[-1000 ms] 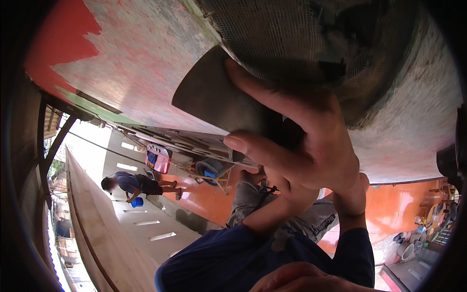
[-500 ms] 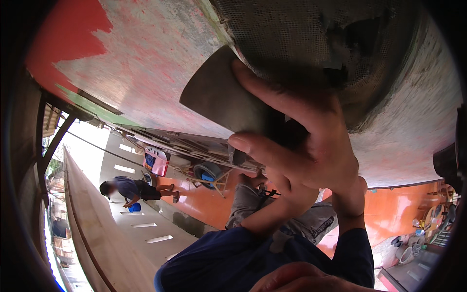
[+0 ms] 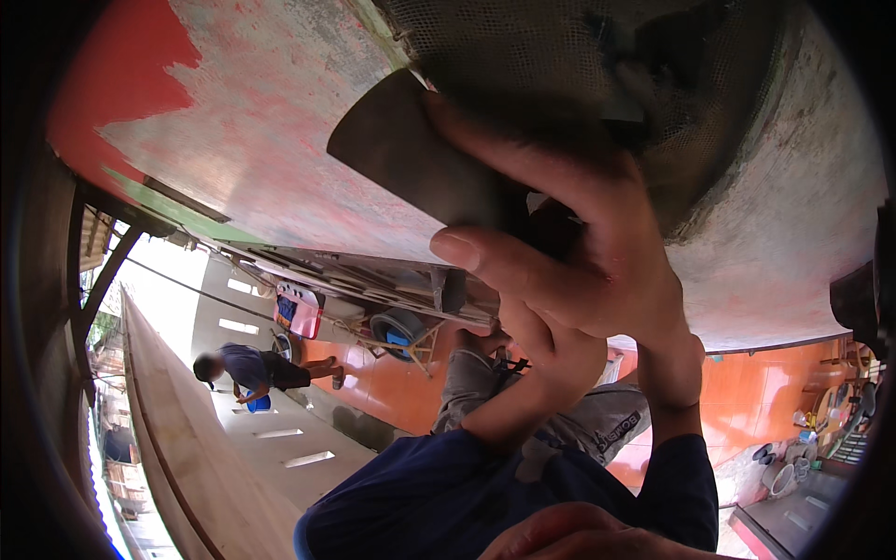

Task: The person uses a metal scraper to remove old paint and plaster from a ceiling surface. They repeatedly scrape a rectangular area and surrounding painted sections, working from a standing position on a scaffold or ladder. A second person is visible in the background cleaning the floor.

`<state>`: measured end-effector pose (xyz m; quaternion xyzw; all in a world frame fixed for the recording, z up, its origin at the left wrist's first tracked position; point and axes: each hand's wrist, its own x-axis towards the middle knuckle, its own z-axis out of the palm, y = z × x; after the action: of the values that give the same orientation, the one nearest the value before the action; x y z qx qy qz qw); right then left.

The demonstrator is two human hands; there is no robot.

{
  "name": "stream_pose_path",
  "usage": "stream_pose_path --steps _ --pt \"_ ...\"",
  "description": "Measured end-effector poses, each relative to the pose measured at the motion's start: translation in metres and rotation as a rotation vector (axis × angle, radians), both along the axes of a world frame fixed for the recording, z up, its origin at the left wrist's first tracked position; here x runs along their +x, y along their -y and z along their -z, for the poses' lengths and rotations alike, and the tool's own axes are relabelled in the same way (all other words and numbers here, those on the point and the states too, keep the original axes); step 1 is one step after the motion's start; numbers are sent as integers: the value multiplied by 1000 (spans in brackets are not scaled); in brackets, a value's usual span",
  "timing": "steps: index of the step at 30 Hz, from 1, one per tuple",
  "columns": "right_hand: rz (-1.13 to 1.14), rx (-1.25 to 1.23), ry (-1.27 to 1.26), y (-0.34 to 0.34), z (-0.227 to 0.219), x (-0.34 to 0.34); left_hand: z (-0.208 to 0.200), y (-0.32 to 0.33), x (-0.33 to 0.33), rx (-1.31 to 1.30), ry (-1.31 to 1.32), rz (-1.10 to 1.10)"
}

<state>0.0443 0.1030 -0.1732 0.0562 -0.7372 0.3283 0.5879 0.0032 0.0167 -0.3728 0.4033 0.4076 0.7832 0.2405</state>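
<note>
My right hand (image 3: 597,243) has its thumb and fingers closed round a dark grey curved sheet (image 3: 401,154) that looks like sandpaper. The sheet lies at the border between a worn, pink-grey painted surface (image 3: 271,140) and a dark mesh-covered area (image 3: 504,47). Beneath the right hand, my left hand (image 3: 565,359) is pressed against the heel of that hand and appears wrapped round the right wrist. Most of the left fingers are hidden behind it. Part of the sheet is also hidden by my right fingers.
Red paint (image 3: 131,65) remains at the upper left of the surface, beside a green strip (image 3: 210,219). A person (image 3: 257,369) with a blue bucket (image 3: 257,401) is by a pale slotted wall (image 3: 280,420). A grey tub (image 3: 397,331) and orange tiled floor (image 3: 747,397) lie beyond.
My right hand and the grey sheet have shifted slightly up and left along the surface, the left hand moving with them. The person with the bucket has shifted a little.
</note>
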Motion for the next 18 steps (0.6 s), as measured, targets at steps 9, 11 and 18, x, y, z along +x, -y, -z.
stream_pose_path --steps 9,11,18 --pt "-12 35 192 -1 3 0 10 19 -26 152 324 292" --pt "7 48 164 0 4 0 3 19 -21 139 232 219" --pt "107 125 47 2 6 -4 -3 14 -9 7 6 -15"
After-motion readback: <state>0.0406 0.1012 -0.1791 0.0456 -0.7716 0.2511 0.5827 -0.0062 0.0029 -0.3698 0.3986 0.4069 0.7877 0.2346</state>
